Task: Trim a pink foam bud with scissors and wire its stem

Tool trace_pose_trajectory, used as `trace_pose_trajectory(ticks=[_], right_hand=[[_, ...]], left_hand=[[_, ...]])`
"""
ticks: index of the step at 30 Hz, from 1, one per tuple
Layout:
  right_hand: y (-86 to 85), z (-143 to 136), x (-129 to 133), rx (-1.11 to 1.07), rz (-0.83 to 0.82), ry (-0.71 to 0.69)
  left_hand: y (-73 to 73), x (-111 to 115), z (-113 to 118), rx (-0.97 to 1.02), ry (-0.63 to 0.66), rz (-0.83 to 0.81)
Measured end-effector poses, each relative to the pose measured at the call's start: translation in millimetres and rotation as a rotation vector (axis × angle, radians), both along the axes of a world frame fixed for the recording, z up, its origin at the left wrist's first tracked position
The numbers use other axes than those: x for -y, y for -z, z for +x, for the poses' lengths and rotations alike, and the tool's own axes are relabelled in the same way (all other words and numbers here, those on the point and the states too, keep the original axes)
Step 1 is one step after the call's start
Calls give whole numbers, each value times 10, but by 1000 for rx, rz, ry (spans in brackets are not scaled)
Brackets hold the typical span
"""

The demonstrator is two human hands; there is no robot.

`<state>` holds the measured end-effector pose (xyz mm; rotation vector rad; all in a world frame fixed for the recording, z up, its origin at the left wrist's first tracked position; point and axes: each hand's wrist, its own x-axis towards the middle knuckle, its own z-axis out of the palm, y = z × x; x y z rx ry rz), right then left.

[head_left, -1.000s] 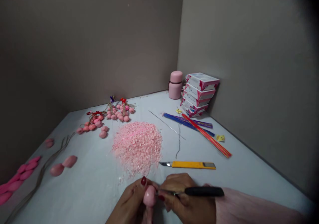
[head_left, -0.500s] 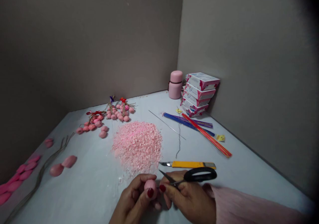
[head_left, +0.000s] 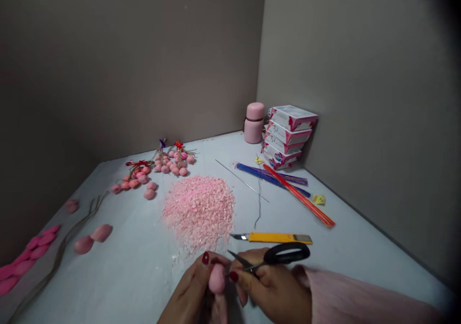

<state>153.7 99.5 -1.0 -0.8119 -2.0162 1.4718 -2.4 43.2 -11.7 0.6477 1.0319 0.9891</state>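
Head view | shavings: loose pink heap, mid-table, just beyond hands | yellow knife flat beside heap, near scissors | left hand fingers closed round smooth pink lump, bottom centre | right hand grips black-handled scissors, tips beside lump.

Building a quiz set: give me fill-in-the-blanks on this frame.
1. The right hand holds black-handled ____.
2. The left hand holds a small pink ____.
3. The yellow utility knife lies just right of the pile of pink ____.
4. The stacked boxes stand beside a pink ____.

Missing: scissors; ball; shavings; flask
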Motion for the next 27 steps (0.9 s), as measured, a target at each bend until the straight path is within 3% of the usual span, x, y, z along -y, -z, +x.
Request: trace_pose_trajectory(ticks=[1, 3, 6, 10, 16, 20, 27], right_hand=[[12, -6, -4, -27, -55, 15], [44, -11, -17, -52, -118, 50], [81, -6, -36, -62, -132, 76], [100, -3, -33, -44, -132, 62], [107, 6, -5, -39, -105, 21], [25, 1, -8, -52, -134, -16], [-72, -17, -5, 4, 6, 10]], left_hand=[[36, 8, -4, 0, 7, 51], [67, 30, -15, -150, -126, 233], [-5, 62, -28, -394, -203, 371], [-112, 67, -46, -377, -117, 271], [-53, 38, -63, -219, -19, 235], [-46, 19, -69, -96, -10, 122], [-98, 19, -14, -159, -22, -48]])
